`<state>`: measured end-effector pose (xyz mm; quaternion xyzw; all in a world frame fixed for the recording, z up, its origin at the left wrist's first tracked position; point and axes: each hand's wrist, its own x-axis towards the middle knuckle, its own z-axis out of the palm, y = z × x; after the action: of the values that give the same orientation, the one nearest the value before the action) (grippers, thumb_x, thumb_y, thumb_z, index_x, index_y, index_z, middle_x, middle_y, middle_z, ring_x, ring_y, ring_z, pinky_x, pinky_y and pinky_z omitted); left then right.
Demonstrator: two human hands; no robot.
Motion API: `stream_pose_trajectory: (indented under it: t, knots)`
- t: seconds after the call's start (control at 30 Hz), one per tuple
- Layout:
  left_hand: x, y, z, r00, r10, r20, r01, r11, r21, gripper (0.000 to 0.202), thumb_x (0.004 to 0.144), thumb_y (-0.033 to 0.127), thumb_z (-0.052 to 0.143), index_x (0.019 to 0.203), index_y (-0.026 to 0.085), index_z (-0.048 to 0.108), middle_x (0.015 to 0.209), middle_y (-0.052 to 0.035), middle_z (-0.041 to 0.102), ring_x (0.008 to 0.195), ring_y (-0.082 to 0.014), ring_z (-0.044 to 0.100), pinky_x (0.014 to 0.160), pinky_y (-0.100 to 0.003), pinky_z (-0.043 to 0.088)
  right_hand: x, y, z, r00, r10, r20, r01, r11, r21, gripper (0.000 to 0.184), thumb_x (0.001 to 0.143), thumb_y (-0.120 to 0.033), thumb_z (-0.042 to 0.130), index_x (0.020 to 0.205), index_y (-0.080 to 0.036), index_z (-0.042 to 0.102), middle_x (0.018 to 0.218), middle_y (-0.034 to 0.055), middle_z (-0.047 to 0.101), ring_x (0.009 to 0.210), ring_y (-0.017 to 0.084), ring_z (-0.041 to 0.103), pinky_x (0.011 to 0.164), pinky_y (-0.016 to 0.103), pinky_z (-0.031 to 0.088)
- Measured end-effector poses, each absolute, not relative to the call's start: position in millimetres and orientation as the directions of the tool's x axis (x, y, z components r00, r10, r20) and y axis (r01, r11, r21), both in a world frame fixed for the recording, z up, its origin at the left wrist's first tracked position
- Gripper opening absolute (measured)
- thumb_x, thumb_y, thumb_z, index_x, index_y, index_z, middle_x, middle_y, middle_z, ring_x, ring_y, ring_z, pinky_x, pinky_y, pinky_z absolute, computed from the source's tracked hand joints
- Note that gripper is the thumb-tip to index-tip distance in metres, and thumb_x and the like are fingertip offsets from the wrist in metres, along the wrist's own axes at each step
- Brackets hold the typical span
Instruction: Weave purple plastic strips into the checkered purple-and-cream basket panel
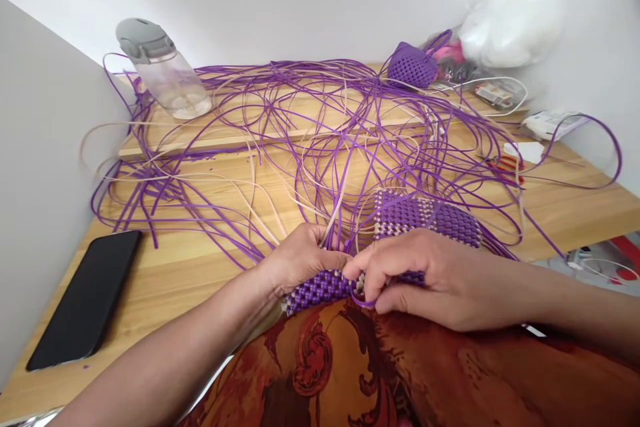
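Observation:
A purple and beige woven piece lies at the table's near edge, against the patterned brown clothing. Its unwoven strips fan out over the table. My left hand is closed on the woven piece, thumb along its top and fingers behind it among the strips. My right hand pinches a purple strip that loops out of the weave, close to the left thumb. Behind the right hand a broader woven section in purple and beige stands up; whether it joins the front part is hidden by the hand.
A clear bottle with a grey lid stands back left, and a black phone lies front left. Tangled purple strips cover the raised back shelf. A small purple woven pouch, white bag and red-handled tool are right.

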<state>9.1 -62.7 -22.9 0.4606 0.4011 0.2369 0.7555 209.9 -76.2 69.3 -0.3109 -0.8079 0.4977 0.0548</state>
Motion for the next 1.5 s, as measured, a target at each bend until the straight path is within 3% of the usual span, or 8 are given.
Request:
stream_pose_trajectory:
  t: [0.1, 0.17, 0.27, 0.37, 0.67, 1.03, 1.3, 1.5]
  knots:
    - [8.6, -62.2, -23.9, 0.523, 0.757, -0.393, 0.053, 0.431, 0.901, 0.025, 0.06, 0.029, 0.077, 0.076, 0.011, 0.068, 0.069, -0.0022, 0.065, 0.06, -0.0117, 0.054, 0.059, -0.024, 0.042, 209.5, -68.3, 52.3, -0.678, 0.662, -0.319, 0.474, 0.063, -0.878, 0.011, 0.084, -0.026, 0.059, 0.086, -0.016, 0.065, 0.089, 0.0026, 0.068, 0.083, 0.013, 0.062, 0.079, 0.027, 0.047]
    - [8.3, -62.0, -24.9, 0.52, 0.765, -0.38, 0.052, 0.416, 0.908, 0.023, 0.061, 0.026, 0.077, 0.076, 0.011, 0.068, 0.069, -0.0016, 0.064, 0.059, -0.0105, 0.052, 0.058, -0.023, 0.041, 209.1, -66.2, 48.8, -0.645, 0.702, -0.303, 0.424, -0.001, -0.906, 0.011, 0.082, -0.026, 0.062, 0.081, -0.015, 0.064, 0.097, 0.0044, 0.067, 0.089, 0.015, 0.062, 0.082, 0.029, 0.047]
    - [8.4, -62.3, -25.3, 0.547, 0.764, -0.344, 0.002, 0.409, 0.912, 0.022, 0.062, 0.025, 0.076, 0.077, 0.012, 0.068, 0.068, -0.0005, 0.063, 0.061, -0.0114, 0.053, 0.06, -0.023, 0.041, 207.1, -67.9, 58.7, -0.717, 0.662, -0.218, 0.323, 0.039, -0.946, 0.006, 0.082, -0.02, 0.062, 0.078, -0.015, 0.062, 0.114, 0.005, 0.063, 0.106, 0.016, 0.058, 0.096, 0.033, 0.041]
    - [8.8, -62.5, -23.8, 0.573, 0.749, -0.332, -0.024, 0.42, 0.907, 0.021, 0.062, 0.027, 0.076, 0.076, 0.013, 0.069, 0.07, -0.0008, 0.065, 0.062, -0.0126, 0.055, 0.061, -0.024, 0.043, 205.7, -69.8, 68.4, -0.796, 0.576, -0.189, 0.264, 0.048, -0.963, 0.006, 0.084, -0.02, 0.06, 0.081, -0.016, 0.064, 0.114, 0.0042, 0.064, 0.109, 0.016, 0.057, 0.099, 0.034, 0.039]
    - [8.1, -63.1, -22.8, 0.526, 0.787, -0.322, 0.076, 0.334, 0.94, 0.025, 0.064, 0.031, 0.076, 0.08, 0.013, 0.07, 0.071, -0.0008, 0.064, 0.063, -0.0116, 0.053, 0.063, -0.023, 0.04, 207.4, -59.4, 28.1, -0.453, 0.833, -0.318, 0.561, -0.01, -0.827, 0.019, 0.079, -0.033, 0.061, 0.083, -0.016, 0.069, 0.078, 0.0023, 0.068, 0.072, 0.013, 0.061, 0.07, 0.026, 0.045]
    - [9.6, -65.0, -18.2, 0.464, 0.825, -0.324, 0.188, 0.265, 0.946, 0.023, 0.066, 0.032, 0.071, 0.077, 0.012, 0.067, 0.068, 0.0005, 0.06, 0.06, -0.0116, 0.05, 0.059, -0.023, 0.039, 196.5, -60.4, 27.8, -0.35, 0.881, -0.32, 0.716, 0.031, -0.698, 0.015, 0.074, -0.03, 0.058, 0.07, -0.016, 0.061, 0.063, 0.0, 0.062, 0.055, 0.009, 0.051, 0.049, 0.02, 0.038]
    - [10.0, -66.3, -18.7, 0.413, 0.854, -0.315, 0.24, 0.231, 0.943, 0.021, 0.065, 0.033, 0.071, 0.068, 0.014, 0.064, 0.061, 0.0034, 0.054, 0.055, -0.0097, 0.045, 0.053, -0.021, 0.034, 191.7, -58.4, 18.4, -0.342, 0.901, -0.267, 0.688, 0.046, -0.724, 0.012, 0.072, -0.026, 0.058, 0.068, -0.015, 0.06, 0.06, 0.0, 0.061, 0.051, 0.008, 0.048, 0.046, 0.019, 0.034]
    - [7.7, -63.4, -22.9, 0.489, 0.814, -0.313, 0.169, 0.264, 0.95, 0.02, 0.064, 0.03, 0.072, 0.072, 0.013, 0.064, 0.064, 0.0035, 0.054, 0.057, -0.0086, 0.044, 0.055, -0.021, 0.034, 196.4, -57.2, 18.1, -0.466, 0.827, -0.314, 0.6, 0.035, -0.799, 0.014, 0.078, -0.027, 0.056, 0.079, -0.014, 0.063, 0.07, 0.0027, 0.065, 0.063, 0.011, 0.056, 0.058, 0.022, 0.041]
